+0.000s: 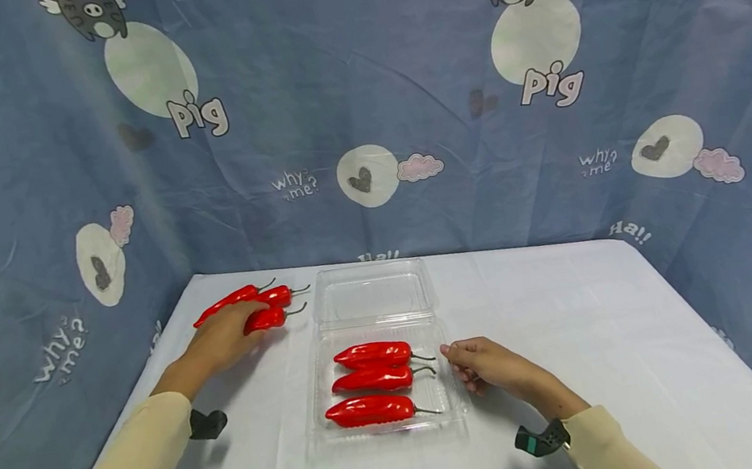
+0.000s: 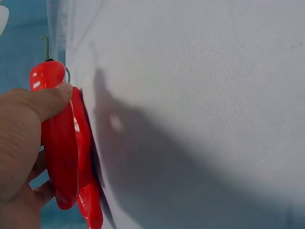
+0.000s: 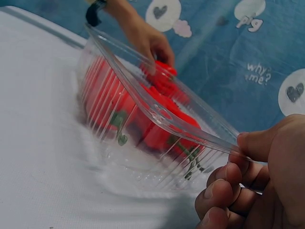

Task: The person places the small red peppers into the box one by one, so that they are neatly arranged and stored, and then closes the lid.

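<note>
At the table's far left, my left hand [image 1: 226,337] grips a red chili pepper [image 1: 267,319], its thumb across the upper part in the left wrist view. Two more red peppers [image 1: 229,299] lie right behind that one, partly covered by the hand. In the middle stands a clear plastic clamshell box [image 1: 425,327] with its lid [image 1: 371,291] folded back flat. Three red peppers lie side by side inside, the nearest one [image 1: 372,410] with its stem to the right. My right hand [image 1: 492,366] pinches the box's right rim [image 3: 209,139] between thumb and fingers.
A white cloth [image 1: 559,305] covers the table. Behind and along the sides hangs a blue curtain [image 1: 399,87] with printed pigs and words. Each wrist wears a dark band, the right one [image 1: 543,439] with a green patch.
</note>
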Available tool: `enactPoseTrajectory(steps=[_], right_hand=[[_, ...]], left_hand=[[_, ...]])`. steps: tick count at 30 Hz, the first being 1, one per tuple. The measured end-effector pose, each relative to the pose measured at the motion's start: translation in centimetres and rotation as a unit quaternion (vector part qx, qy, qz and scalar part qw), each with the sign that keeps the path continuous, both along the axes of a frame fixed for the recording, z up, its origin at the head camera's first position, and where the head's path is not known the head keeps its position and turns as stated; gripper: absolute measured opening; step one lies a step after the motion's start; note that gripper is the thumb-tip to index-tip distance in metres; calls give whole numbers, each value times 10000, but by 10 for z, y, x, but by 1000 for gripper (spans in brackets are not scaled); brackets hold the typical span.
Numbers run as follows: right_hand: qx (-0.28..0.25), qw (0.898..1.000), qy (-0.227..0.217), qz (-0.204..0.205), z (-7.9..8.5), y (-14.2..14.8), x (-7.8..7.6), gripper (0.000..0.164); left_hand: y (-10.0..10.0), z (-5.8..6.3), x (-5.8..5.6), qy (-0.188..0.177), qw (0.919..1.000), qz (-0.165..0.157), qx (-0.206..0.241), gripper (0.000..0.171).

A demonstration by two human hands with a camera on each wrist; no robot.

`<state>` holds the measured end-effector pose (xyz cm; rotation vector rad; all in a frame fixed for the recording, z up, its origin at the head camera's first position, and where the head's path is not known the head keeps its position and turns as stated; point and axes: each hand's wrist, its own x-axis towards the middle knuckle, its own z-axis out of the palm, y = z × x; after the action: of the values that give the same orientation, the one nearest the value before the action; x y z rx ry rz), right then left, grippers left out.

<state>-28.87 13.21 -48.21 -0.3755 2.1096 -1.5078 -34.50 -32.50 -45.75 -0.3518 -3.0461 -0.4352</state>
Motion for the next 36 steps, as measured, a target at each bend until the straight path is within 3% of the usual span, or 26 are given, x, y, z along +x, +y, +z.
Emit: enactPoseTrajectory(steps=[14, 36], right_hand=[[62, 10000, -2, -56, -1, 2, -2, 43], [1, 10000, -34, 5, -1, 1, -2, 43]], left_hand=[[7, 12, 16, 473, 9975, -361, 373, 57], [82, 40, 47, 416, 9927, -861, 740, 58]])
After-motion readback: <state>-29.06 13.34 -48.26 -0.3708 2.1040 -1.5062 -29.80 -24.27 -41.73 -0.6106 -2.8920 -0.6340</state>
